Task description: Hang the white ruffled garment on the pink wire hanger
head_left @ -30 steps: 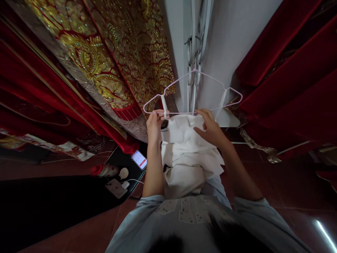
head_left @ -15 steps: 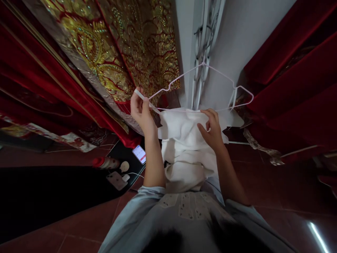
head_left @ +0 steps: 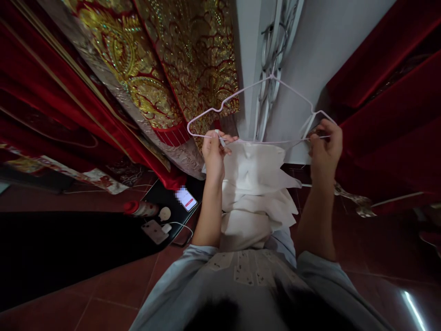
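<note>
Pink hanger (head_left: 272,76) seems under adjustment: left hand (head_left: 214,148) pinches strap (head_left: 221,139), right hand (head_left: 325,146) holds bar (head_left: 263,142), white garment (head_left: 246,170) below them; next perhaps needs gentleness.

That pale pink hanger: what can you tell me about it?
The hanger looks like thin coated wire: sloping shoulders, a notch on each side, a bottom bar. Its hook points up the picture; whether it is hung up is unclear. The left hand touches its lower left; the right hand curls at its right end. A white strap lies near its right notch.
</note>
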`<state>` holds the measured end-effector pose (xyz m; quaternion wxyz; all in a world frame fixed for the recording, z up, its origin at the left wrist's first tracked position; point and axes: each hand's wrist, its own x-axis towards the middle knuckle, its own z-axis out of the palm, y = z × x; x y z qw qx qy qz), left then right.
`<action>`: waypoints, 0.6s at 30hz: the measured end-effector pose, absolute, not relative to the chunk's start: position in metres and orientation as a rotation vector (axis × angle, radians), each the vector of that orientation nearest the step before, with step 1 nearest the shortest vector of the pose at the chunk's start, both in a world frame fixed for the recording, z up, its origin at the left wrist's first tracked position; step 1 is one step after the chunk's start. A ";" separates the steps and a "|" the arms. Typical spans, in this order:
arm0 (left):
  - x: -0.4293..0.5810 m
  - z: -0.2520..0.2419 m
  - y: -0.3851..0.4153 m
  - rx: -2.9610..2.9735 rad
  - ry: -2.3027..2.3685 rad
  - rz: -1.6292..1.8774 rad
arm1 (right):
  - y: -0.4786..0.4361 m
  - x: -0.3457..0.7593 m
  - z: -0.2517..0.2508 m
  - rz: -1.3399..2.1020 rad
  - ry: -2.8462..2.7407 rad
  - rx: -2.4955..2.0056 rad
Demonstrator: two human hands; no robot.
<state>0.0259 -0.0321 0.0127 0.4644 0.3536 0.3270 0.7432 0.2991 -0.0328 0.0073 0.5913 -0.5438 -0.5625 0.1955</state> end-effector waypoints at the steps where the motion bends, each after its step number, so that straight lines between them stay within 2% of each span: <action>1: 0.025 0.012 -0.031 0.862 0.815 1.822 | -0.030 0.304 0.013 0.536 -1.320 -1.318; 10: 0.023 0.006 -0.027 0.901 0.834 1.833 | -0.043 0.282 0.074 0.715 -1.361 -1.326; 15: 0.021 0.004 -0.022 0.886 0.864 1.835 | -0.054 0.299 0.078 0.738 -1.355 -1.524; 18: 0.022 0.002 -0.019 0.893 0.853 1.864 | -0.051 0.293 0.071 0.730 -1.377 -1.332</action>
